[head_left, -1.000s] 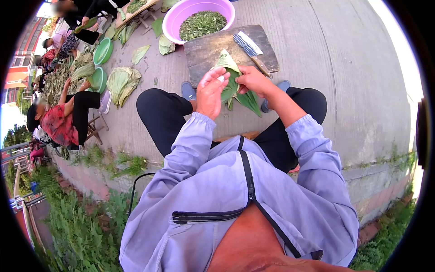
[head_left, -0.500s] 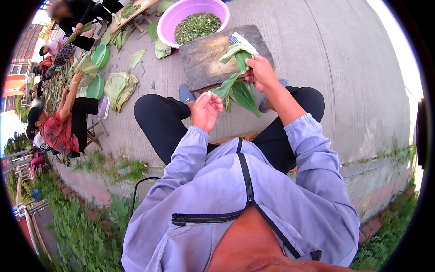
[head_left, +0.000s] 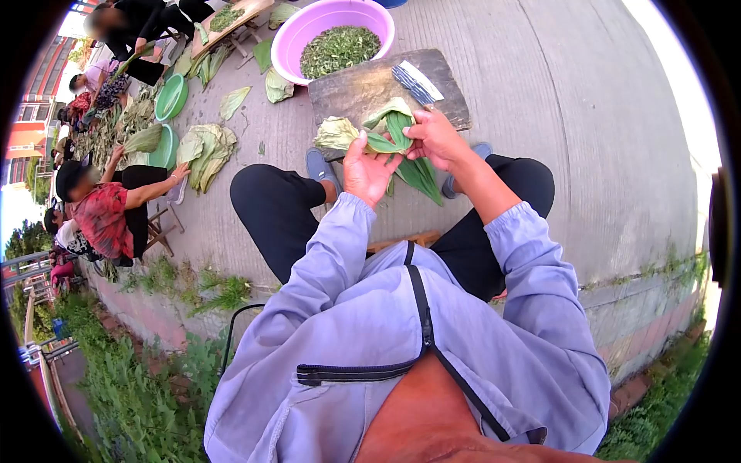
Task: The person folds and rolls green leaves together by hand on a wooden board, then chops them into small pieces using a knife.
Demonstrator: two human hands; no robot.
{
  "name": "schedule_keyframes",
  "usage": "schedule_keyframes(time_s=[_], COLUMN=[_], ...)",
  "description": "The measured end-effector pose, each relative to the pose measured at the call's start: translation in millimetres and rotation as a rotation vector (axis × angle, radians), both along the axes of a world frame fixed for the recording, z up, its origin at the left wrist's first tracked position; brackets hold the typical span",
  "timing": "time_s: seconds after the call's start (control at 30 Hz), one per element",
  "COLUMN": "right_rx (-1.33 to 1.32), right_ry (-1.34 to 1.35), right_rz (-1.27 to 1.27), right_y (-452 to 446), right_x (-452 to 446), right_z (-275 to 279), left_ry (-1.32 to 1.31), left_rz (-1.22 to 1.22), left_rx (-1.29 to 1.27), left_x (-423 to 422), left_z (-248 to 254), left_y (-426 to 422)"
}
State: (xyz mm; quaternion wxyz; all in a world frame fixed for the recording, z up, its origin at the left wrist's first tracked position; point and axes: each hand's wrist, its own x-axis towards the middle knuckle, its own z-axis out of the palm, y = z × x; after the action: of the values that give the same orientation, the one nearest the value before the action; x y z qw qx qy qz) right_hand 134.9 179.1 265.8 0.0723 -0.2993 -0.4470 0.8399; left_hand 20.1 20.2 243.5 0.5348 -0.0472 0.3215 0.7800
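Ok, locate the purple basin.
Head view, top centre: the purple basin sits just beyond the wooden board, towards its left side.

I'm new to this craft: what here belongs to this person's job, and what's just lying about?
In the job:
- held leaves
- wooden board
- likely knife, tub of greens

Seemingly lying about:
- single leaf on pavement

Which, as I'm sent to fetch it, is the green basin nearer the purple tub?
The upper green basin; the other sits lower, beside the co-worker in red.
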Motion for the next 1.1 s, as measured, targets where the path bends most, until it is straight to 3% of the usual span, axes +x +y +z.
schedule_keyframes(time_s=[0.07,0.2,0.3,0.4,0.47,0.57,0.7,0.8,1.1], right_rx=[0.073,0.342,0.490,0.617,0.766,0.912,0.740,0.713,0.802], right_ry=[-0.040,-0.083,-0.079,-0.143,-0.156,-0.168,-0.283,-0.330,-0.342], right_rz=[0.042,0.069,0.070,0.128,0.173,0.216,0.150,0.127,0.034], right_y=[-3.2,-5.5,-9.0,-12.1,-8.4,-6.1,-13.3,-8.5,-1.9], right_x=[-1.4,-6.9,-9.7,-11.7,-15.7,-18.8,-17.7,-22.1,-25.3], right_z=[4.9,-10.9,-13.0,-10.8,-29.0,-44.5,-16.6,-28.4,-51.0], left_ry=[0.106,0.049,-0.027,-0.070,-0.048,-0.018,0.152,0.240,0.313], left_rz=[-0.012,0.052,0.083,-0.035,-0.057,0.016,0.111,0.130,0.064], left_rx=[-0.019,0.000,-0.140,-0.205,-0.181,-0.152,-0.182,-0.203,-0.192], left_x=[-12.8,-18.3,-6.4,4.9,7.5,5.0,3.4,7.4,7.1], left_z=[-13.8,-21.1,-20.8,-21.6,-51.1,-57.4,-35.7,-17.1,-12.7], left_y=[2.9,-1.0,-5.6,-13.5,-16.6,-16.7,-15.6,-16.6,-29.1])
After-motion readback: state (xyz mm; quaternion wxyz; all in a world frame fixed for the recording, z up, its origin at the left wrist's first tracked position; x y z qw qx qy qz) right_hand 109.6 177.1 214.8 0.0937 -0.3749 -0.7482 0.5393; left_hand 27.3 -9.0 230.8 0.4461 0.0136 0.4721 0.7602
